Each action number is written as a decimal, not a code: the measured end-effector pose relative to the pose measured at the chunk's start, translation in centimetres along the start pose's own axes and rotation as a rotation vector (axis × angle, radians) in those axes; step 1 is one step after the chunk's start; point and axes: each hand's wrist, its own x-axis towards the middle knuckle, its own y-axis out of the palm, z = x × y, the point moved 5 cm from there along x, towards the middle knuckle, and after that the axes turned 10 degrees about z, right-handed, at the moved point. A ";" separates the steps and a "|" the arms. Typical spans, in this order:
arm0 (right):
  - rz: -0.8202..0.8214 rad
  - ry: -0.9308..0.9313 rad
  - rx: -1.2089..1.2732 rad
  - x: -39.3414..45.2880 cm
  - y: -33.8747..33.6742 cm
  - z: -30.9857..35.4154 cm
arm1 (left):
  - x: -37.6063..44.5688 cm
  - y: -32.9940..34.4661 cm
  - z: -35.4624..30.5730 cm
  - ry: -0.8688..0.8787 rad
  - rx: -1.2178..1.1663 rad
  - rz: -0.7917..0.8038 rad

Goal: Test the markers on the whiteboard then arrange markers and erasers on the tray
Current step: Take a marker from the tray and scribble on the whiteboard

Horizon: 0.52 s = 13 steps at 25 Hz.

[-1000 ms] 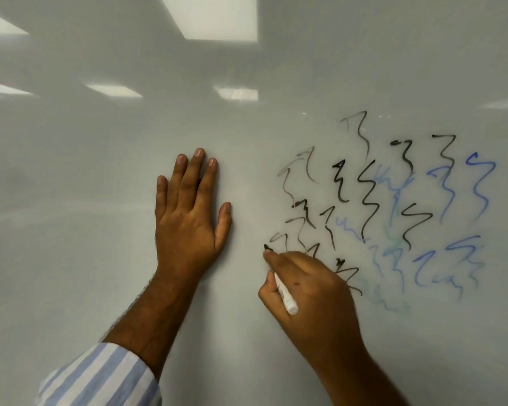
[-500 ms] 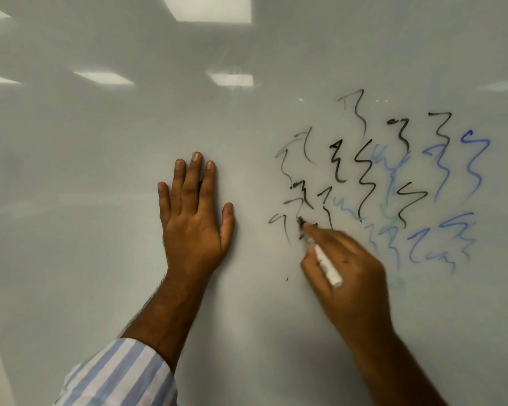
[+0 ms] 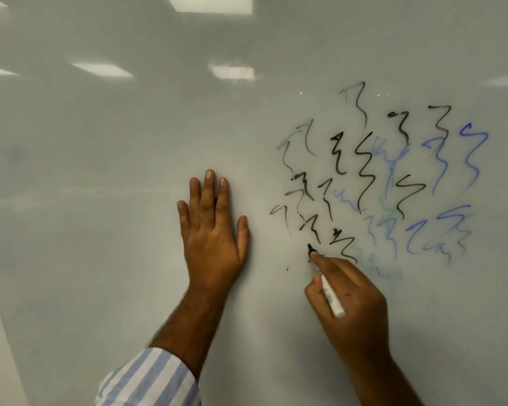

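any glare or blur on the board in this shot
Head view: ceiling lights reflect as bright patches on the whiteboard, strongest along the top edge; the left hand casts a soft shadow on the board; the marker tip and nearby black scribbles stay fairly sharp; the frame's edges look softer.

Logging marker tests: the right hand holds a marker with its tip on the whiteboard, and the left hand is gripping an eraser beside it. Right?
Not quite. The head view shows the left hand holding nothing: it lies flat, fingers straight, on the whiteboard. No eraser is visible. The right hand does hold the marker, tip on the board.
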 end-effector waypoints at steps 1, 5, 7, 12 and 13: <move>0.011 0.014 0.005 -0.1 -0.1 -0.2 | -0.2 0.1 0.0 0.016 -0.001 0.002; 0.032 0.081 0.091 -0.3 -2.1 -2.1 | -1.2 0.2 0.3 0.096 -0.003 -0.019; -0.027 0.175 0.204 -0.7 -3.3 -3.2 | -1.6 0.0 0.3 0.128 -0.084 -0.035; 0.076 0.256 0.573 -1.7 -3.0 -2.1 | -2.3 -0.8 0.4 0.118 -0.315 -0.078; 0.092 0.304 0.660 -2.0 -2.7 -2.0 | -2.4 -1.1 0.4 0.099 -0.356 -0.101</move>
